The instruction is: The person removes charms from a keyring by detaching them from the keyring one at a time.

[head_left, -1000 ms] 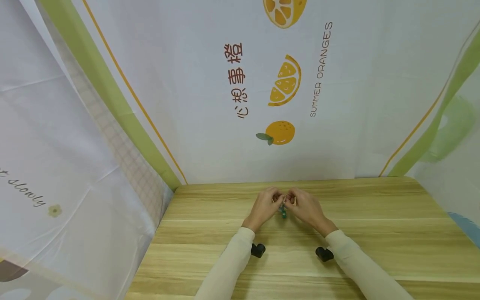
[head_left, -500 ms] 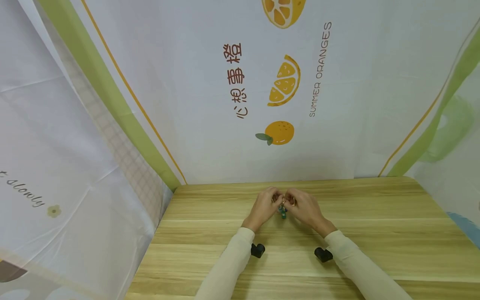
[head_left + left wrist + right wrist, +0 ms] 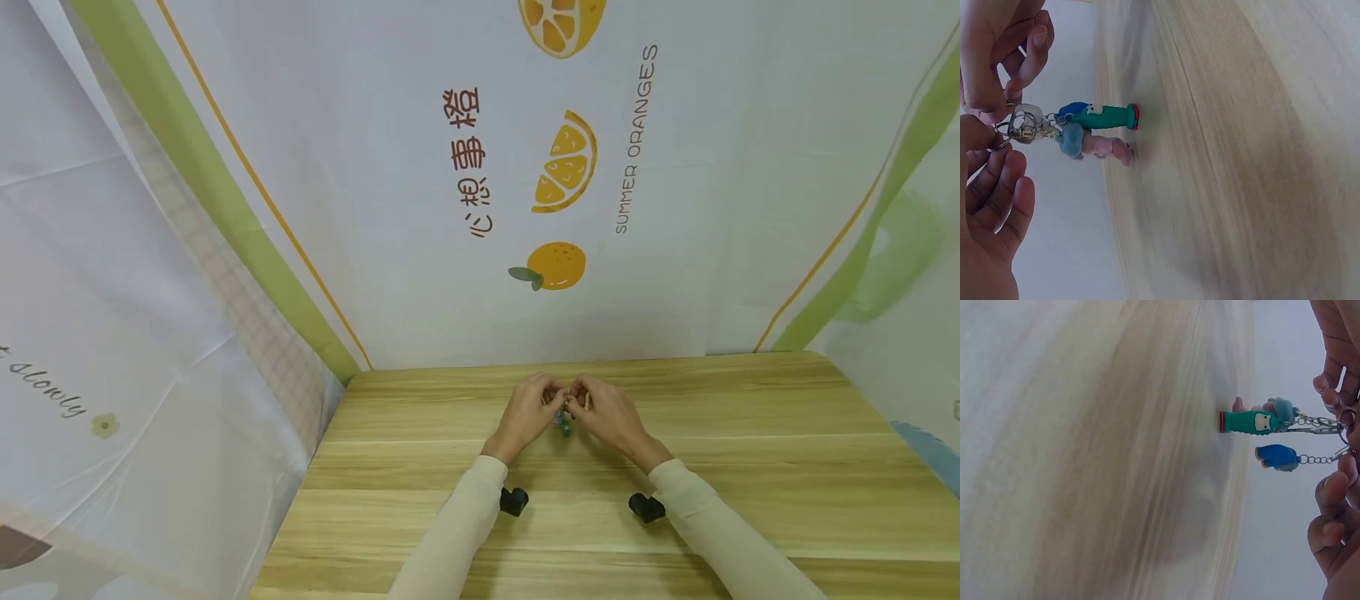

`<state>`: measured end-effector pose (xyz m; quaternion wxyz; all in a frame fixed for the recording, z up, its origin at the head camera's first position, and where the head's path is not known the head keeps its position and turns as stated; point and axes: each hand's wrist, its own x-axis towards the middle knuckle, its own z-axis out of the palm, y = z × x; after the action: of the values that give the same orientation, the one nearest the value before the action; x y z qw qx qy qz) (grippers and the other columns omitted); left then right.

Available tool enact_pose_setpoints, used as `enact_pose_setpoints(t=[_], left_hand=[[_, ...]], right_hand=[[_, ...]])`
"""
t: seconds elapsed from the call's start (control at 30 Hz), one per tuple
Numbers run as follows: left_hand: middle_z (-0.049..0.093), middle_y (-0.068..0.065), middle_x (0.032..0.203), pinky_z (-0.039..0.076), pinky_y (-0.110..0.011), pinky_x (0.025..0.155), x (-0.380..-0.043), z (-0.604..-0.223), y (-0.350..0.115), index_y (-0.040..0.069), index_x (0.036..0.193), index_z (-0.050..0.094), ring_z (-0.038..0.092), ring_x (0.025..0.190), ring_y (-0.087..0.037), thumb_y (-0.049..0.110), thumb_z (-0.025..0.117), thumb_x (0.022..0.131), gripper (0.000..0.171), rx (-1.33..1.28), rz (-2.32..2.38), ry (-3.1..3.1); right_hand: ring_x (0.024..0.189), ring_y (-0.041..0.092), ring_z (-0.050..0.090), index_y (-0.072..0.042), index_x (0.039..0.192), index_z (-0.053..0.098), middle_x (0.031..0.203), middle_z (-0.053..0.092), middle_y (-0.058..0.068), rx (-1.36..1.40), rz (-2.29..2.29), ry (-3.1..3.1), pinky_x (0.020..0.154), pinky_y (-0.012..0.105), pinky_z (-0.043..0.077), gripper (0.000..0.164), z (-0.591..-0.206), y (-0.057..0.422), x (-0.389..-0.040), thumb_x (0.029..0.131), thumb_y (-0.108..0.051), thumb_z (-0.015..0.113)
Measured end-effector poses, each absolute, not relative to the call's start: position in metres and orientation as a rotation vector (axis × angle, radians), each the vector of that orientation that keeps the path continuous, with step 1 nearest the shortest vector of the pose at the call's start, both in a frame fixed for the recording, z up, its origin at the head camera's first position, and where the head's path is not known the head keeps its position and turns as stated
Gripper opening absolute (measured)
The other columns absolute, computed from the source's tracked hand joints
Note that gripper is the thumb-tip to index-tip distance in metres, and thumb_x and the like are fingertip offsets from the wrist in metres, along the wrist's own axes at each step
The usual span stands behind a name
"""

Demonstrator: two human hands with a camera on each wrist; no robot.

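Note:
In the head view my left hand [image 3: 527,412] and right hand [image 3: 609,410] meet above the table, thumbs and fingers pinching the metal rings of some keychains. Below them dangles a green figure [image 3: 1110,118] with a red base. Beside it hang a pink figure [image 3: 1107,147] with a pale blue top and a blue figure [image 3: 1277,457]. The blue one's chain [image 3: 1314,460] runs up to the fingers of my right hand [image 3: 1344,519]. A metal ring [image 3: 1001,145] shows at the fingertips of my left hand [image 3: 997,219]. Fingers partly hide the rings.
The wood-grain table [image 3: 450,533] lies beneath the hands. A white cloth [image 3: 390,208] printed with oranges and writing hangs behind it, and more cloth hangs at both sides. A black piece [image 3: 514,502] shows at the left wrist, another black piece [image 3: 647,507] at the right.
Both hands stay close together, pinching the rings. The fingertips and the dangling figures shift only slightly. The whole head view drifts a little to the left.

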<state>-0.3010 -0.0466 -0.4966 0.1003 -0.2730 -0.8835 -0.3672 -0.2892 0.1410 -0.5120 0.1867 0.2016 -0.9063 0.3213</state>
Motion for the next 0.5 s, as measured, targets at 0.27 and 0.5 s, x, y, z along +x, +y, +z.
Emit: enact_pose_setpoints(t=[0.27, 0.5], left_hand=[[0.073, -0.001, 0.098, 0.052, -0.016, 0.07, -0.3005, -0.4971, -0.0467, 0.01, 0.111, 0.076, 0.063, 0.083, -0.005, 0.018, 0.064, 0.108, 0.014, -0.79, -1.065, -2.616], [0.072, -0.003, 0.096, 0.051, -0.017, 0.069, -0.3032, -0.4983, -0.051, 0.009, 0.108, 0.075, 0.063, 0.081, -0.009, 0.016, 0.064, 0.108, 0.013, -0.75, -1.033, -2.599]], right_hand=[[0.056, 0.004, 0.044, -0.016, 0.094, 0.066, 0.074, 0.062, -0.006, 0.57, 0.94, -2.548, 0.052, 0.023, 0.037, 0.009, -0.5114, 0.1408, -0.29, 0.098, -0.016, 0.074], [0.06, 0.002, 0.046, -0.018, 0.092, 0.065, 0.08, 0.065, -0.006, 0.587, 0.972, -2.501, 0.055, 0.023, 0.039, 0.012, -0.5121, 0.1399, -0.2891, 0.097, -0.012, 0.075]])
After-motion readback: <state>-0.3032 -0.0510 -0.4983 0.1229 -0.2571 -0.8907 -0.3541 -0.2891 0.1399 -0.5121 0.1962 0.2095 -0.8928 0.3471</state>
